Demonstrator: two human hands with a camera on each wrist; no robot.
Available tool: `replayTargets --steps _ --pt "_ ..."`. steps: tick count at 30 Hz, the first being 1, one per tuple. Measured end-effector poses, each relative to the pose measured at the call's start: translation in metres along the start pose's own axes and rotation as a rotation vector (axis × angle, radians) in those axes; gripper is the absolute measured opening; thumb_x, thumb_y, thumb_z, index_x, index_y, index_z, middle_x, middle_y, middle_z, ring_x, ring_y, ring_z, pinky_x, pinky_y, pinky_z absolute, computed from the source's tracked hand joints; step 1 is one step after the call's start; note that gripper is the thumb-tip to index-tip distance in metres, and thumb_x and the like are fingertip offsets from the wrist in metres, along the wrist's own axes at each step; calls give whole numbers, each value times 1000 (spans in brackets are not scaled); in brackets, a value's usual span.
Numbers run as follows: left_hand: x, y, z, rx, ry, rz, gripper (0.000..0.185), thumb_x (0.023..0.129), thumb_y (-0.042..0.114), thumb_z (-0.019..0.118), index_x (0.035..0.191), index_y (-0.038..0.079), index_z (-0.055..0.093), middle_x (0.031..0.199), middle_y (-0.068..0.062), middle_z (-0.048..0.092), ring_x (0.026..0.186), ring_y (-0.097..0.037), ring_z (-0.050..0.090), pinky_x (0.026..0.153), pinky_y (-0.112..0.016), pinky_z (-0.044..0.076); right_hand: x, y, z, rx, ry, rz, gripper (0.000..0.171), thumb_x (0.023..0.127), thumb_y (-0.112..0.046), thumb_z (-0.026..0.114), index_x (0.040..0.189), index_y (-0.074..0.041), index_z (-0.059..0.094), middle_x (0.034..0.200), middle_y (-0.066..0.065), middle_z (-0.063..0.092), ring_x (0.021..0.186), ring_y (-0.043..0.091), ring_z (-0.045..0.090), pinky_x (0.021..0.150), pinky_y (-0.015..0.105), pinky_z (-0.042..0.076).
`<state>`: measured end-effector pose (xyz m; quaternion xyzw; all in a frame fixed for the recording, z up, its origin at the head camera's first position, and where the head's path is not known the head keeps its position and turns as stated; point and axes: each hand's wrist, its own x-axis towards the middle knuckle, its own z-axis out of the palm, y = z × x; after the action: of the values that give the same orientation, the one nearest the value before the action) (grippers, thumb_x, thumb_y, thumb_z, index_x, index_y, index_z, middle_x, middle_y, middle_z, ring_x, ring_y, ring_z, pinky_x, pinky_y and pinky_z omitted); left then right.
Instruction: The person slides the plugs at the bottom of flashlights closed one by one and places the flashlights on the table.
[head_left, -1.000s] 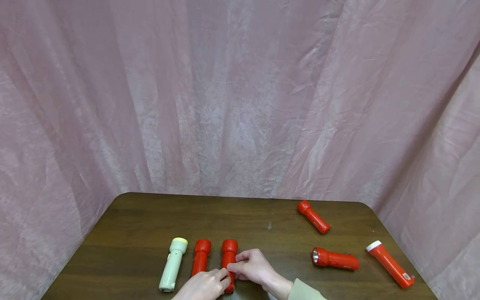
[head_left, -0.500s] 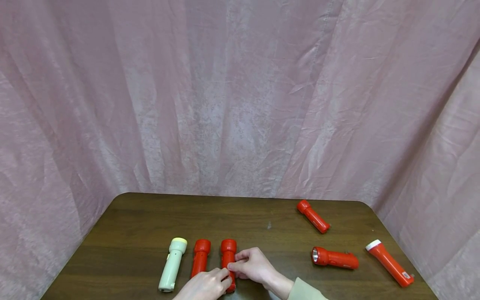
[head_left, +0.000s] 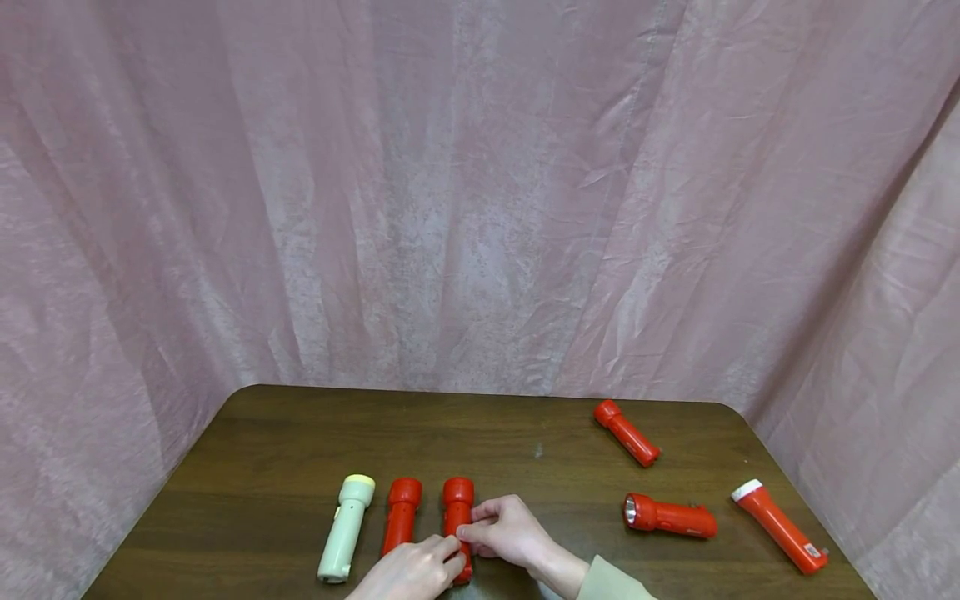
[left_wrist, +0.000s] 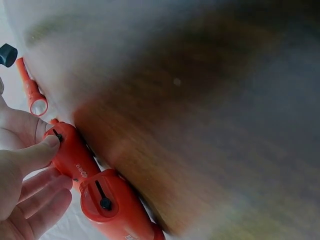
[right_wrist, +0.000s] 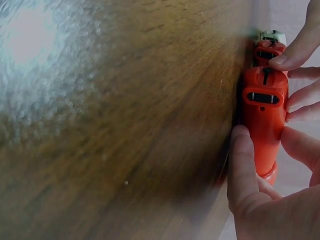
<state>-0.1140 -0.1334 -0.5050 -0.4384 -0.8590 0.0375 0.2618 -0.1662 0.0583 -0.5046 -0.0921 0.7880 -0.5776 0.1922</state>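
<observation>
On the brown table (head_left: 300, 433) a cream flashlight (head_left: 345, 527) and two red flashlights lie side by side near the front edge. Both hands hold the rightmost one of the row, the red flashlight (head_left: 457, 508). My left hand (head_left: 442, 557) pinches its near end, with the thumb (left_wrist: 42, 149) on the body (left_wrist: 70, 155). My right hand (head_left: 480, 527) grips its right side; in the right wrist view the thumb (right_wrist: 242, 160) and fingers (right_wrist: 300, 100) clasp the flashlight (right_wrist: 264, 120). The middle red flashlight (head_left: 401, 515) lies untouched just left of it.
Three more red flashlights lie loose on the right half of the table: one at the back (head_left: 627, 433), one with its lens facing left (head_left: 669, 517), one with a white head near the right edge (head_left: 780, 527). A pink curtain (head_left: 480, 208) hangs behind and around the table.
</observation>
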Motion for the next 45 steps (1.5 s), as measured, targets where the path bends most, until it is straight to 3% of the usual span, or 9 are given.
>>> replayTargets --steps 14,21,28,36,41,45 --pt "1 1 -5 -49 -76 -20 15 84 23 83 93 22 71 88 10 62 82 -3 62 56 -8 44 -2 0 -1 6 -13 -16 29 92 -6 74 112 15 69 93 11 79 73 9 71 71 29 66" --pt "0 0 -3 -30 -17 -23 19 80 23 85 91 23 69 88 11 62 82 -4 62 54 -8 42 -3 1 -4 -5 -8 -9 31 94 -7 73 114 16 68 96 16 80 74 11 72 70 32 67" --pt "-1 0 -2 17 44 -32 27 77 28 90 96 23 73 94 10 68 84 -6 66 58 -10 48 -8 -1 -9 -28 -15 -29 34 96 -10 72 117 17 67 100 21 80 76 13 74 71 33 67" --pt "-2 0 -5 -36 58 -59 29 81 33 90 105 21 77 101 8 72 90 -7 68 64 -11 52 -15 0 -20 -58 -40 -114 38 97 -13 70 123 15 67 104 25 79 84 17 75 68 26 63" --pt "-3 1 -7 -32 120 -93 37 80 37 91 109 20 77 107 7 75 96 -9 70 71 -14 57 -24 1 -34 -145 -43 -220 46 100 -20 70 132 12 65 122 27 75 102 25 78 78 16 57" --pt "-2 3 -9 -25 186 -114 40 78 40 91 111 20 78 108 7 75 98 -9 71 75 -16 58 -33 2 -46 -227 -15 -299 50 100 -26 71 135 9 64 129 27 73 111 32 77 91 24 60"
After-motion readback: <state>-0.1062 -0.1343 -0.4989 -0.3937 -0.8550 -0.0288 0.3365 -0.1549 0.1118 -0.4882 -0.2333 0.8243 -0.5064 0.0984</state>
